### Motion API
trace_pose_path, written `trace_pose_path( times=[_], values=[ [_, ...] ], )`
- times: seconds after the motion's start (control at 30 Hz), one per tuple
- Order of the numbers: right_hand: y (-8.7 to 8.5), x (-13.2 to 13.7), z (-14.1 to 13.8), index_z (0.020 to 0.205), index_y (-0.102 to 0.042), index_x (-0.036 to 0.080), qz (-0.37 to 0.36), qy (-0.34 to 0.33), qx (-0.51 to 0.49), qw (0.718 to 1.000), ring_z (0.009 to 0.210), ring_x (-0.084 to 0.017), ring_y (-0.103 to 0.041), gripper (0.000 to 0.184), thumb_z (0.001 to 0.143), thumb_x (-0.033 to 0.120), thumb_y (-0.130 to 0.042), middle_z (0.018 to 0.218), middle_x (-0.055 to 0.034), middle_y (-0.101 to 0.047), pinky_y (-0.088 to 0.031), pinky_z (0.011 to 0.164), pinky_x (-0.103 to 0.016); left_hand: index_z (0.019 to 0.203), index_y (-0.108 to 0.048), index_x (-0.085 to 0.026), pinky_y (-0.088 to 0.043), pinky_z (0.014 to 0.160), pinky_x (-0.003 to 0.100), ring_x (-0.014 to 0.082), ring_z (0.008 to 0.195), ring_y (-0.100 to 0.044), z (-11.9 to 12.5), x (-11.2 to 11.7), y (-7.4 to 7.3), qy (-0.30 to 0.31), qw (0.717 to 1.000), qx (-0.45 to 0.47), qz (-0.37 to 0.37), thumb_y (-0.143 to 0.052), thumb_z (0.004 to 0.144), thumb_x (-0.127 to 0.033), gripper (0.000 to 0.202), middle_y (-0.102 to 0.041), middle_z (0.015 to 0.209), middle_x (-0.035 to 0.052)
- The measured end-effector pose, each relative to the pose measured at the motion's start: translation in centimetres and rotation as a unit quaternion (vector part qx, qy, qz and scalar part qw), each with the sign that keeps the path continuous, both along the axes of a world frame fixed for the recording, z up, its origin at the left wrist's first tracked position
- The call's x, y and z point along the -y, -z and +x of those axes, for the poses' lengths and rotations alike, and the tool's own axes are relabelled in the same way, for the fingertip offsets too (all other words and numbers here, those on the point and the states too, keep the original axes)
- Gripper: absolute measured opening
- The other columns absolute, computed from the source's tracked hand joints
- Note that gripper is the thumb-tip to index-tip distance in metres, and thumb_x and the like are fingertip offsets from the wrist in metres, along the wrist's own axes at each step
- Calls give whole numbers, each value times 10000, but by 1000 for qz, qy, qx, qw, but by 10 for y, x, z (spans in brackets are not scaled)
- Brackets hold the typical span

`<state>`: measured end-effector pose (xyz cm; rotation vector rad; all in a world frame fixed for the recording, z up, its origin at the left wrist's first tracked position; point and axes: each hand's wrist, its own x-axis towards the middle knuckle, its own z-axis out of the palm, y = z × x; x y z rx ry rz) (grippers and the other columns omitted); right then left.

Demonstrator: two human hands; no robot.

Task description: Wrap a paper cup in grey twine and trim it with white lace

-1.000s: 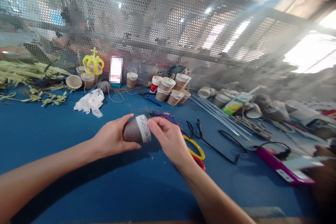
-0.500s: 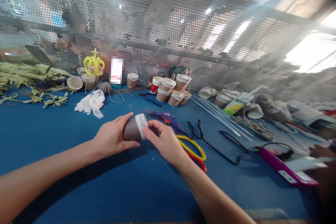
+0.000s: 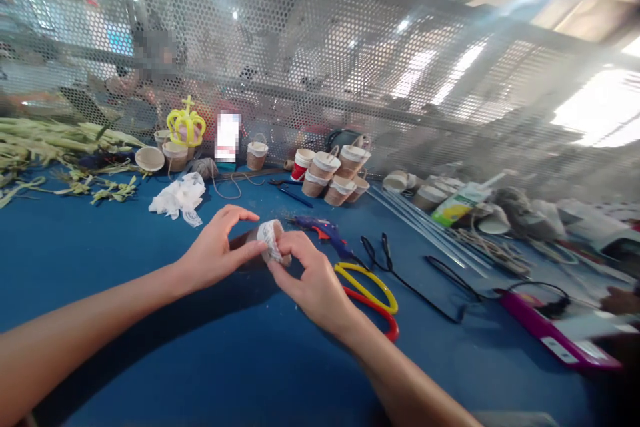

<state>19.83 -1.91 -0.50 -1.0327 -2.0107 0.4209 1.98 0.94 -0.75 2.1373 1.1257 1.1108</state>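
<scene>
A small cup (image 3: pixel 246 240) wound with brown cord lies tilted between my hands, its open rim turned toward the right. Around the rim runs a white lace band (image 3: pixel 269 239). My left hand (image 3: pixel 213 250) is curved around the cup's body, thumb against the lace and index finger raised over it. My right hand (image 3: pixel 311 272) pinches the rim, fingertips at the mouth and thumb below. A blue glue gun (image 3: pixel 327 233) lies just beyond my right hand, and scissors with yellow and red handles (image 3: pixel 370 283) sit beside its wrist, their blades hidden.
Several cord-wrapped cups (image 3: pixel 325 177) are stacked at the back. Crumpled white lace (image 3: pixel 179 197) lies left, near dried plant stems (image 3: pixel 60 140). Clear glue sticks (image 3: pixel 430 227), black cable (image 3: pixel 415 283) and a magenta box (image 3: pixel 545 330) lie right. A perforated metal screen (image 3: pixel 300 53) stands behind.
The cup has turned so its mouth shows more. My right fingers have moved to the rim opening, and my left thumb has shifted up onto the lace. The view has swung slightly.
</scene>
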Motion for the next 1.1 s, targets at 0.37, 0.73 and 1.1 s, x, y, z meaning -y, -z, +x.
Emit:
trace_pose_path(
  times=[0.37,0.73,1.1],
  values=[
    [0,0,-2,675,-426,204,81,-34,39,995,788,-177,-504,184,705,75,-553,779,-46,-570,-433,708,-331,725,-508,-175,-418,839,338,161,877,-538,1,-2,1,36,996,77,1,-515,801,-284,133,-561,920,51],
    [1,-3,4,690,-477,210,-67,22,-43,997,769,-166,-512,103,686,124,-534,794,-32,-544,-425,723,-314,742,-538,-180,-471,704,319,159,699,-561,3,23,-16,197,972,45,117,-513,778,-210,53,-605,697,45],
    [-6,3,2,722,-518,185,-138,-2,-70,988,808,-165,-527,9,727,189,-523,827,-39,-576,-413,771,-308,1218,-404,-161,-479,655,323,215,787,-591,-2,-4,0,96,974,-62,-195,-524,721,-536,634,-623,926,69]
  ],
)
